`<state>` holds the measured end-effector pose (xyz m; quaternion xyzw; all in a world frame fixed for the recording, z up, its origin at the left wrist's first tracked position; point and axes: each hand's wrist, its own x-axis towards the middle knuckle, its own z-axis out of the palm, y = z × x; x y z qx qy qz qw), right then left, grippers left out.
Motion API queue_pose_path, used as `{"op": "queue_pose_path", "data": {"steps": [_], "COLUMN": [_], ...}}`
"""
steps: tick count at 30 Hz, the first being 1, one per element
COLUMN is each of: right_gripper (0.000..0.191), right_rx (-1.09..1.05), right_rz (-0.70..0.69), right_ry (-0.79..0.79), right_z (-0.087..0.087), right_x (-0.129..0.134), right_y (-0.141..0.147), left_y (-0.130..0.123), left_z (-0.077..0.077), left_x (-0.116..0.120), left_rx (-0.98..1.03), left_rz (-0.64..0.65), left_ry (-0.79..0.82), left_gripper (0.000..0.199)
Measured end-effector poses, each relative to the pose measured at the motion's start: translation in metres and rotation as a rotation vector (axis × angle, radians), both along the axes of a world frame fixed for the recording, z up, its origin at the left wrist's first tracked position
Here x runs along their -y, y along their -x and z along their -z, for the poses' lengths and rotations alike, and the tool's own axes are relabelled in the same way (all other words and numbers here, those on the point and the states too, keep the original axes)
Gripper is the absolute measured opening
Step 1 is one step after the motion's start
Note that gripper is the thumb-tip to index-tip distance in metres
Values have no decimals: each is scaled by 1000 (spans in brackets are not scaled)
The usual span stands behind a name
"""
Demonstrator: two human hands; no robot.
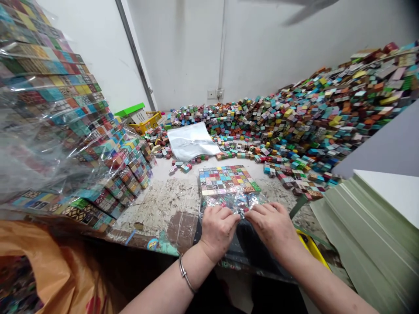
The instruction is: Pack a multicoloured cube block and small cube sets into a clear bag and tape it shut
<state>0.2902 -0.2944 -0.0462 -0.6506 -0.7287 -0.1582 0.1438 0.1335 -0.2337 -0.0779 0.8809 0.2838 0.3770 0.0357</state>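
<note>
In front of me a flat block of small patterned, coloured cubes [225, 178] lies on the worn table. Clear plastic wrap [229, 199] covers its near side and bunches up toward me. My left hand [218, 224], with a metal bangle on the wrist, has its fingers curled closed at the near edge of the plastic. Close beside it, my right hand [270, 222] pinches the plastic with bent fingers. The fingertips of both hands almost meet. A dark mat [245, 248] is under the hands at the table's front edge.
Wrapped blocks of cubes [65, 100] are stacked high at left. Loose cubes [278, 122] heap along the wall and right side. A silvery sheet [191, 141] lies behind the block. Pale green sheets [366, 235] stand at right, an orange bag [65, 266] at lower left, a yellow basket [145, 124] behind.
</note>
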Motion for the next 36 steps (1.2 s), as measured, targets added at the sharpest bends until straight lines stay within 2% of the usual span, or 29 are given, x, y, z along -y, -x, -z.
{"op": "queue_pose_path", "data": {"steps": [6, 14, 18, 21, 23, 25, 28, 31, 36], "right_gripper": [9, 21, 21, 21, 18, 16, 18, 24, 30], "right_rx": [-52, -149, -205, -290, -450, -656, -911, -1058, -1230], "right_rz": [12, 1, -17, -100, -153, -165, -70, 27, 66], "right_ry": [12, -73, -202, -202, -131, 7, 249, 422, 631], "right_z": [4, 13, 23, 30, 33, 33, 32, 31, 38], "right_x": [3, 3, 15, 33, 47, 60, 73, 81, 91], "right_y": [1, 3, 6, 14, 23, 33, 48, 60, 71], "left_y": [0, -1, -2, -3, -3, -2, -1, 0, 0], "left_z": [6, 12, 15, 18, 18, 18, 16, 15, 14], "left_x": [1, 0, -1, -2, -2, -2, -2, -2, -1], "left_rx": [28, 81, 105, 118, 113, 99, 74, 51, 30], "left_rz": [-1, 4, 9, 13, 19, 19, 18, 24, 36], "left_ry": [-1, 8, -3, -15, -20, -26, -26, -1, 16], "left_gripper": [11, 12, 11, 11, 13, 13, 11, 10, 11]}}
